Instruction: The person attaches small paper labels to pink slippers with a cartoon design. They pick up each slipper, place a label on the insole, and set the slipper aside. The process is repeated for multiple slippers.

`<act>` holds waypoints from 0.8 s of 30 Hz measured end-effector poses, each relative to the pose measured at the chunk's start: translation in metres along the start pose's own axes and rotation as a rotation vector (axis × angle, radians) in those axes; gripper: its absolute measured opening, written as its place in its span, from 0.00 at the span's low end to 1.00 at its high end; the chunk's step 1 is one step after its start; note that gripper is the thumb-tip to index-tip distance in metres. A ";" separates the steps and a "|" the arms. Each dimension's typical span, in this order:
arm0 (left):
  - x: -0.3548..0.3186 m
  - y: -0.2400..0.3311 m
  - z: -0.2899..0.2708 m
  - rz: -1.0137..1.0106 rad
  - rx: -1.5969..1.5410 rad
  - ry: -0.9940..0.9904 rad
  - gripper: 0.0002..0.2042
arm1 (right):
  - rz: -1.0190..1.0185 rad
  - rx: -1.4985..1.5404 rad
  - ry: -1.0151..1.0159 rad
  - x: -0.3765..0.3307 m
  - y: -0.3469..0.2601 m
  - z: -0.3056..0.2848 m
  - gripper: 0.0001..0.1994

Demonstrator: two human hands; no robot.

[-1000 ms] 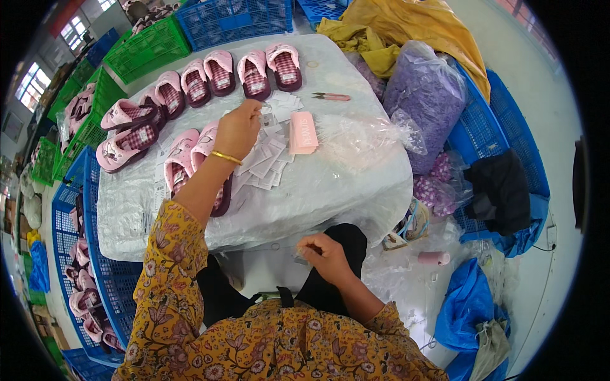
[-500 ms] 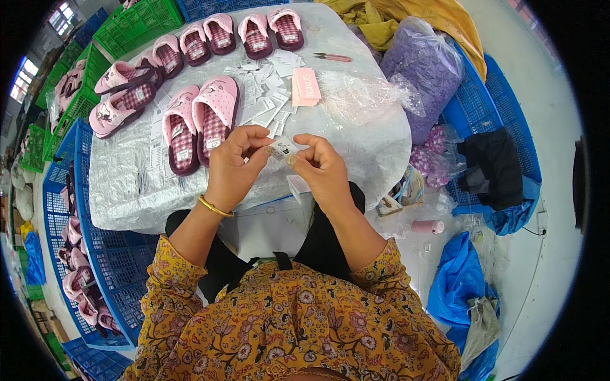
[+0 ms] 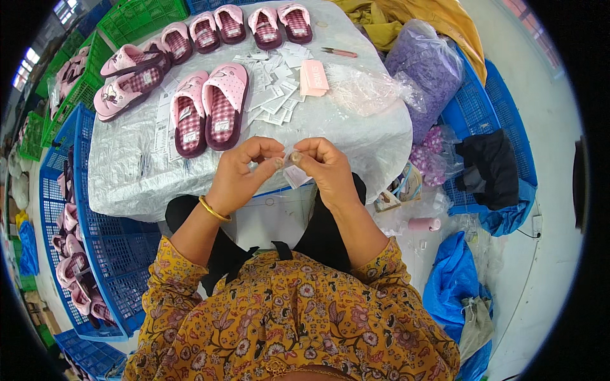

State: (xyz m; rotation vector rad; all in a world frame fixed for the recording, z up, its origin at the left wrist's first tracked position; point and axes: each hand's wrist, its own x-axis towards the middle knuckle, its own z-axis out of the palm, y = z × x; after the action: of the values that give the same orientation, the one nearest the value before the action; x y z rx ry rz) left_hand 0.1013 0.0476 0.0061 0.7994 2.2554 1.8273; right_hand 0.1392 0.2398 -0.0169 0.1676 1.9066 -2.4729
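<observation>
In front of my lap, at the table's near edge, both hands meet with thumbs and forefingers pinched. My left hand [image 3: 250,168] and my right hand [image 3: 325,166] grip a thin whitish paper tag, seen nearly edge-on and partly covered by the fingertips. Just below them shows a small white card with a pinkish edge [image 3: 297,176]; whether it hangs from the tag, I cannot tell. Beyond my left hand lies a pair of pink slippers with checked insoles, the left slipper [image 3: 189,115] beside the right slipper [image 3: 223,105]. Loose white tags [image 3: 274,95] are scattered past my fingers.
A plastic-covered table [image 3: 124,171] bears more pink slippers [image 3: 265,28] along its far side. A stack of pink cards [image 3: 313,79], thread snips [image 3: 339,52] and clear plastic strands [image 3: 365,89] lie to the right. Blue crates [image 3: 117,254] flank the left; a purple-filled bag [image 3: 422,76] stands right.
My hands have drawn closer together and the tag between them has turned, hiding its printed figure. The whole view has shifted slightly, with the slippers and table otherwise the same.
</observation>
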 end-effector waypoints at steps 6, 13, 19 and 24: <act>-0.002 -0.010 -0.006 -0.257 -0.014 -0.182 0.07 | 0.062 -0.058 -0.106 -0.013 0.003 0.000 0.08; -0.010 -0.004 0.000 0.000 0.311 -0.068 0.08 | -0.104 -0.598 -0.144 -0.024 0.004 -0.013 0.11; -0.005 0.002 0.003 -0.015 0.272 -0.103 0.06 | 0.036 -0.213 -0.142 -0.024 0.010 -0.006 0.11; 0.003 -0.011 0.007 -0.017 0.252 -0.103 0.06 | 0.055 -0.137 -0.152 -0.017 0.032 -0.014 0.08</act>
State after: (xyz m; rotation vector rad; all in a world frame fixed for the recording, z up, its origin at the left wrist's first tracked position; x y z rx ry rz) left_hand 0.0984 0.0541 -0.0057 0.8870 2.4463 1.4754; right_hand 0.1601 0.2443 -0.0497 0.0288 1.9712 -2.2403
